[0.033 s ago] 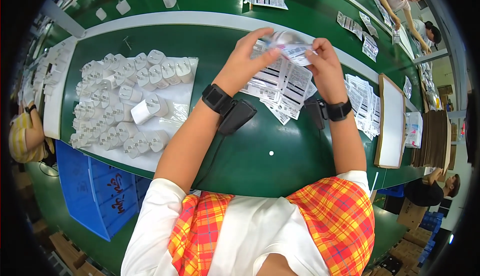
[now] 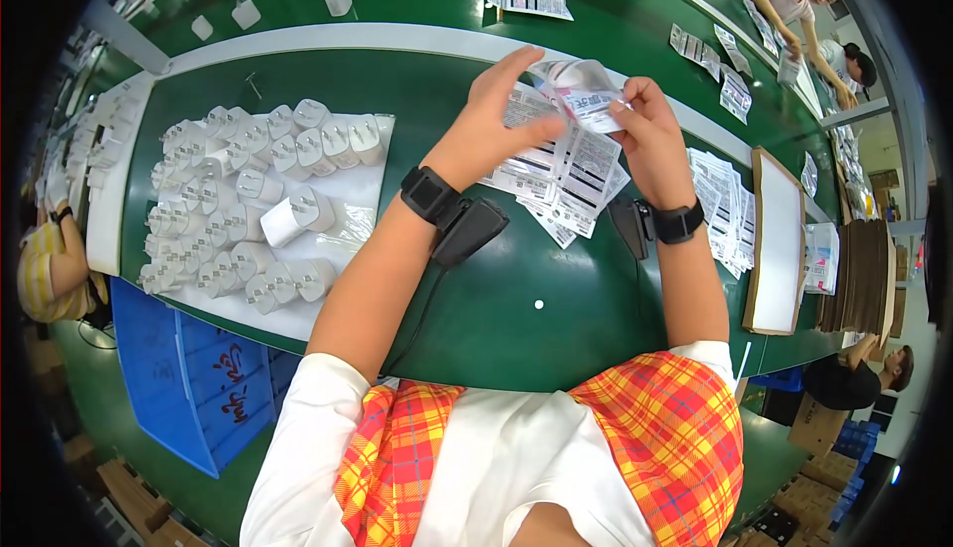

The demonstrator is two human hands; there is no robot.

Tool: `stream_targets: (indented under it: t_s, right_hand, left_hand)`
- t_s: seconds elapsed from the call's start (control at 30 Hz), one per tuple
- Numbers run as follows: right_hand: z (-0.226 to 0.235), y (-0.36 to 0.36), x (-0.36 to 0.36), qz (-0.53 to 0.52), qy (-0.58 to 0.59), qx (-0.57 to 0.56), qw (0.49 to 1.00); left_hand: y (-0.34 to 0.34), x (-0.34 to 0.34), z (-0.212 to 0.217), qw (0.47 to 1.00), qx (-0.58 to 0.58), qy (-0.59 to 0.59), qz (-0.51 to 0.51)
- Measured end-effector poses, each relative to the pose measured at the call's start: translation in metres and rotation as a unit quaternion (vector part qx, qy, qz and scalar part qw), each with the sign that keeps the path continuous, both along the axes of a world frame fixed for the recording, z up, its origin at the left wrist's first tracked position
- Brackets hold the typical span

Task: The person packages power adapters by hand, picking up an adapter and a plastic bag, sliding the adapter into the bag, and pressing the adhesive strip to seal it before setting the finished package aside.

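Head view: both hands, left and right, pinch one clear bag between them, raised over the green table. Beneath: fanned white label sheets. Left: white chargers on a sheet. Right: more labels, white tray.

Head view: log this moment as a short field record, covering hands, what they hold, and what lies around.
left hand: pinches small clear printed bag
right hand: grips the same bag's other edge
under hands: pile of printed bags
person's left: white plug adapters in rows on white sheet
surface: green table
wrists: black bands
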State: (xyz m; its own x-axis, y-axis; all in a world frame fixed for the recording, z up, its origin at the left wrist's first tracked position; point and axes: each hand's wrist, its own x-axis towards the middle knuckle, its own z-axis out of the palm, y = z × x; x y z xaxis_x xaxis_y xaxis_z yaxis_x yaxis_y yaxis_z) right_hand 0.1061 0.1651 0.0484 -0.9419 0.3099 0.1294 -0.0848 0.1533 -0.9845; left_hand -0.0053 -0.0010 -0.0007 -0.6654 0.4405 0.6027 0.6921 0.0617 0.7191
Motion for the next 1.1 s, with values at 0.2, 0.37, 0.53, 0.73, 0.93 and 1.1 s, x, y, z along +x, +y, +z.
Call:
stream_targets:
  t_s: [0.2,0.37,0.53,0.73,0.93,1.1]
  right_hand:
    - [0.024,-0.021,0.01,0.055,-0.033,-0.164,0.984]
    - [-0.004,-0.002,0.008,0.02,-0.054,-0.013,0.998]
    - [-0.019,-0.011,0.001,-0.021,-0.113,0.042,0.992]
    - [-0.019,-0.018,-0.004,-0.05,-0.059,0.022,0.997]
    - [-0.002,0.007,-0.003,-0.052,-0.174,0.063,0.981]
    - [-0.028,0.029,0.006,0.015,-0.047,0.125,0.991]
  left_hand:
    - [-0.015,-0.007,-0.004,0.996,-0.074,0.026,-0.038]
    - [-0.009,0.004,0.008,0.95,0.021,-0.287,-0.125]
    - [-0.005,0.008,0.006,0.935,0.034,-0.316,-0.155]
    - [-0.008,0.001,0.0,0.928,0.025,-0.339,-0.152]
    - [-0.002,-0.005,-0.001,0.922,0.098,-0.349,-0.138]
    - [-0.01,-0.019,-0.017,0.986,-0.07,-0.081,-0.131]
